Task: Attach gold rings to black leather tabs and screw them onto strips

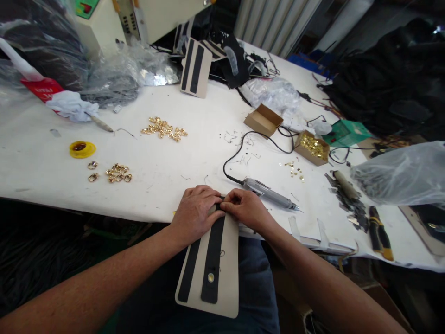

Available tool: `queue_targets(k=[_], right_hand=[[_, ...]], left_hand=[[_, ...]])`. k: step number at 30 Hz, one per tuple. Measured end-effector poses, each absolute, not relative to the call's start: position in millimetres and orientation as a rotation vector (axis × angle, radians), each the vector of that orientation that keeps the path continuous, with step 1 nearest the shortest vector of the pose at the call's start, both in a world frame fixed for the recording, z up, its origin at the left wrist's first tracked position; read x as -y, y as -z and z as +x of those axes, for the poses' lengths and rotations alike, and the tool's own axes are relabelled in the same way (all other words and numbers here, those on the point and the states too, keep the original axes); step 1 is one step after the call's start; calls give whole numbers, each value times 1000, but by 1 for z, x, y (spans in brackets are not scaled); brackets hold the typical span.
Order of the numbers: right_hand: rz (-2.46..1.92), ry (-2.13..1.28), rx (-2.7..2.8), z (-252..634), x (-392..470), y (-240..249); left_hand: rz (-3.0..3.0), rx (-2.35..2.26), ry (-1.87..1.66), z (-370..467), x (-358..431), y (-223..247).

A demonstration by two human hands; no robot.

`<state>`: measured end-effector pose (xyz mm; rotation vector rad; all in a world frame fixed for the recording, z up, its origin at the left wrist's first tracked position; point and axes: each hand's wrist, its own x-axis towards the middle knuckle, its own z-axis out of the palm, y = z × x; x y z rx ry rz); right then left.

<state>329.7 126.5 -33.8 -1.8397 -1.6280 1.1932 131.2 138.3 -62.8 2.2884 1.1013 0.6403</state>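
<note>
A beige panel with two black strips lies over my lap, its far end against the table edge. A round gold stud sits near the close end of the longer black strip. My left hand grips the panel's far end, thumb resting on that strip. Beside it, my right hand is closed in a pinch at the strip's far end; whatever lies between its fingertips is too small or hidden. Just beyond the right hand rests a grey electric screwdriver with a black cord.
Gold clasps lie in a larger pile and a smaller pile at left, near a yellow tape roll. A cardboard box of gold pieces, black-and-yellow pliers and a plastic bag stand at right.
</note>
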Motion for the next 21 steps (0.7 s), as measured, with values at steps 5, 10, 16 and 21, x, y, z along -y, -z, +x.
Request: queue_targets(k=[5,10,16,21], right_hand=[[-1785,-1355,1535,332,-127,33],[-1725,-1324,1546,332,-118,32],[-1709,-782,1669,359,-106,20],[-2047,6,1898,424,-88,24]], left_hand=[[2314,-1127,-638,131,-138,61],[2346,-1142,-622,132,-137,60],[2347,-1155,-623,133,-134,56],[2293,-1130,-680,133,-134,59]])
